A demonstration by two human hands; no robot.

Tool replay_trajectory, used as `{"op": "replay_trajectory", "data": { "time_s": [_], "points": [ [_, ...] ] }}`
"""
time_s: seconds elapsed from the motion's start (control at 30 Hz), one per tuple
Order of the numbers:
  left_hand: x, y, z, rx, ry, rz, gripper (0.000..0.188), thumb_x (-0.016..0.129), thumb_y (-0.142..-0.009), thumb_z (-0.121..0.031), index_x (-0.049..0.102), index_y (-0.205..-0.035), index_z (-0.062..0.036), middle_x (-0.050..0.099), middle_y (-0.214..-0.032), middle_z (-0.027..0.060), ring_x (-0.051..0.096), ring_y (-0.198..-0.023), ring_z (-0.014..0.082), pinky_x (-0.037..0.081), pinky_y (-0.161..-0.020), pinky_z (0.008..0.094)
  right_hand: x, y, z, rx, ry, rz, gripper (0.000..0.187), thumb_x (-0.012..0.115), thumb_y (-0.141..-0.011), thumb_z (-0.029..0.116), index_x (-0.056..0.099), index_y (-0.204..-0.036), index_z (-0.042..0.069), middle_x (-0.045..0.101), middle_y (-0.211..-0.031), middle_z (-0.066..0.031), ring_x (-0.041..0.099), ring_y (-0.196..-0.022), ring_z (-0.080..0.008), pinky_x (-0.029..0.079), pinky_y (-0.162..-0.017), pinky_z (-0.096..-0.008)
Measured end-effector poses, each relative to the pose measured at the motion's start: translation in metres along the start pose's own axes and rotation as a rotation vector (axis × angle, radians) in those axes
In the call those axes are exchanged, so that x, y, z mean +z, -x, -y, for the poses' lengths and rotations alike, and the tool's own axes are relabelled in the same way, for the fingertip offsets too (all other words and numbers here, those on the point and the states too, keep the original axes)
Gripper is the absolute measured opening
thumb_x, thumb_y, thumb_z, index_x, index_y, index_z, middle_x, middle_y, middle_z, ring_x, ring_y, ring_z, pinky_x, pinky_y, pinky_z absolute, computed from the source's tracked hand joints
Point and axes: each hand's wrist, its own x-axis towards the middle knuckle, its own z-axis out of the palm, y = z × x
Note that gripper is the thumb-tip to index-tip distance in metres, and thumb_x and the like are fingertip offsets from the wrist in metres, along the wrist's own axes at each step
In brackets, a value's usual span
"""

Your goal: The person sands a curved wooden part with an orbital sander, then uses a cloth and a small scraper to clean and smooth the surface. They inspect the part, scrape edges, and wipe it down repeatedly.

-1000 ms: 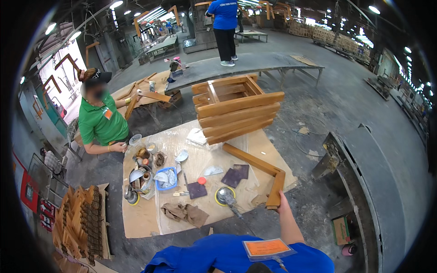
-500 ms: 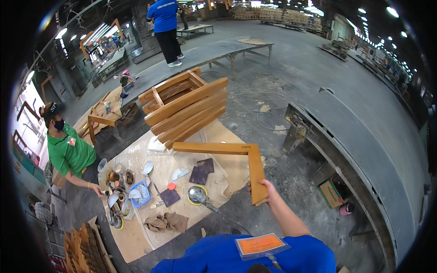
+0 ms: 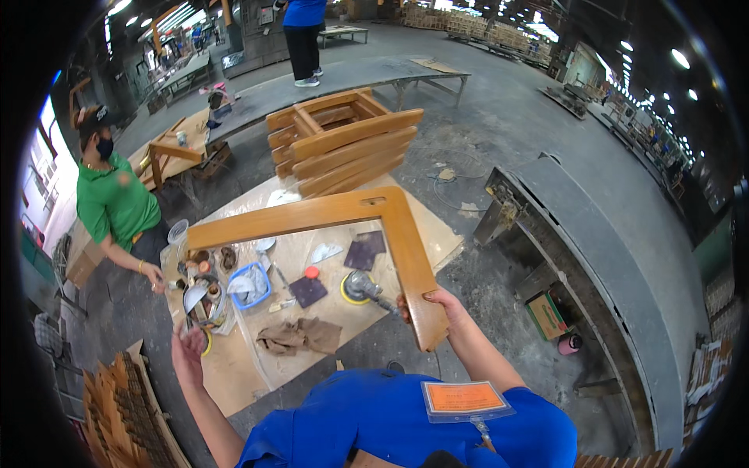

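Item: one L-shaped wooden frame piece [image 3: 312, 212], orange-brown, glossy, a small slot near its corner. Location: raised above the tabletop [image 3: 238, 394], over a blue basket [image 3: 251, 305], a brown cloth [image 3: 300, 337] and a round sander [image 3: 359, 286].

Hands: right hand [image 3: 452, 310] wrapped round the lower part of the short leg, thumb on the upper face; left hand [image 3: 187, 351] loosely spread at the tabletop's left edge, apart from the wood, nothing visible in it.

Handling, as judged: rigid, solid, moderately heavy; smooth finish likely a little slick and easily scratched. Most length lies far from the right hand, so a one-handed hold probably twists. Best holds: short leg, plus the underside of the long arm near its middle. Corner joint: probably the weaker spot under twisting.
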Motion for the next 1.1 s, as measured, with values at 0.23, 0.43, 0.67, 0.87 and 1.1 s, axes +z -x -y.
{"op": "replay_trajectory", "data": {
  "time_s": [0.23, 0.43, 0.67, 0.87, 1.1],
  "points": [
    [-0.042, 0.028, -0.049, 0.103, 0.672, 0.065, 0.073, 0.040, -0.092, -0.064, 0.034, -0.145, -0.0146, 0.047, -0.137, 0.0193, 0.049, -0.122, 0.0349, 0.038, -0.105, 0.0468, 0.093, -0.028, -0.067, 0.204, 0.152, 0.145, 0.069, 0.065, -0.072, 0.022, 0.041, -0.132, -0.001, 0.060, -0.101, -0.0245, 0.064, -0.088, -0.0326, 0.054, -0.076, -0.0405],
    [-0.100, 0.065, -0.043, 0.160, 0.849, 0.015, 0.068, 0.044, -0.093, -0.058, 0.038, -0.142, -0.0100, 0.055, -0.127, 0.0186, 0.050, -0.121, 0.0357, 0.034, -0.109, 0.0511, 0.131, -0.042, -0.100, 0.311, 0.258, 0.101, 0.074, 0.070, -0.067, 0.028, 0.043, -0.129, -0.003, 0.061, -0.099, -0.0235, 0.063, -0.090, -0.0313, 0.053, -0.073, -0.0394],
    [-0.143, 0.071, -0.014, 0.187, 0.950, -0.121, 0.057, 0.044, -0.096, -0.051, 0.045, -0.132, -0.0064, 0.060, -0.118, 0.0166, 0.057, -0.112, 0.0332, 0.043, -0.101, 0.0471, 0.151, -0.078, -0.113, 0.321, 0.411, 0.205, 0.073, 0.075, -0.065, 0.031, 0.049, -0.123, -0.004, 0.062, -0.099, -0.0222, 0.064, -0.087, -0.0302, 0.053, -0.073, -0.0386],
    [-0.157, 0.062, 0.010, 0.123, 1.045, -0.641, 0.043, 0.059, -0.093, -0.041, 0.054, -0.113, -0.0042, 0.061, -0.111, 0.0103, 0.061, -0.102, 0.0251, 0.054, -0.088, 0.0361, 0.171, -0.110, -0.117, 0.316, 0.727, 0.436, 0.073, 0.080, -0.064, 0.021, 0.051, -0.126, -0.004, 0.064, -0.108, -0.0140, 0.061, -0.097, -0.0215, 0.050, -0.081, -0.0331],
    [-0.144, 0.060, 0.002, 0.016, 1.141, -0.631, 0.047, 0.066, -0.088, -0.039, 0.054, -0.104, 0.0033, 0.062, -0.101, 0.0143, 0.060, -0.100, 0.0292, 0.047, -0.099, 0.0445, 0.191, -0.143, -0.124, 0.420, 1.131, 0.742, 0.067, 0.073, -0.070, 0.003, 0.050, -0.132, -0.001, 0.063, -0.110, -0.0070, 0.054, -0.105, -0.0125, 0.045, -0.090, -0.0277]
  ]
}}
